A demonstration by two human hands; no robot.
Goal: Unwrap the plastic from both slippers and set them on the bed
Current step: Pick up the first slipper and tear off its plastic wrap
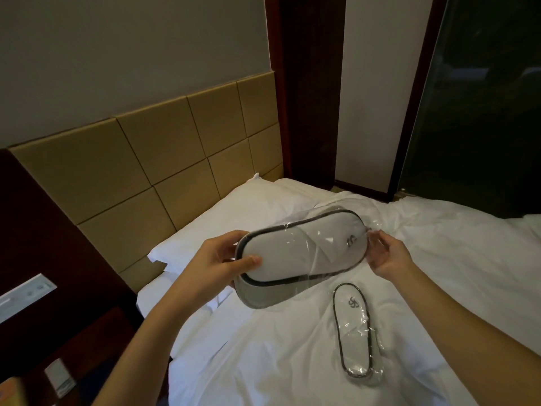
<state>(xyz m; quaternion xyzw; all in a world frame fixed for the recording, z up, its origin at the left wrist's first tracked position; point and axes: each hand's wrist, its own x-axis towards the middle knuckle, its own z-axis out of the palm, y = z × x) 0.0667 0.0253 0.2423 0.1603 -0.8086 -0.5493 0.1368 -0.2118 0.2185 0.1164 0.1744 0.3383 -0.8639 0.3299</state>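
A person holds a wrapped slipper [295, 253] in the air above the bed [439, 288], near its head end, the left hand [216, 259] clamped on the heel with the thumb pressed on top and the fingers curled beneath, while the right hand [383, 253] pinches the loose plastic [370, 230] bunched just past the toe. The second slipper [352, 329] lies flat on the sheet below it, toward the foot of the bed, and looks to be still in its own clear wrap. Both are thin, flat white slippers with dark piping round the edge and a small dark emblem at the toe; the held one shows a grey sole along its lower side. The film is glossy, creased and clingy, catching light in streaks. The risk here appears to lie in that film: a narrow pinch on slick plastic could slip free, or the wrap could stretch and tear into strips rather than slide off whole. A hard tug against a light heel hold might pull the slipper out of the left hand, likely dropping it onto its mate. The soft, rumpled white bedding and the pillow [234, 212] would cushion a fall, though clear scraps could be hard to spot against it.
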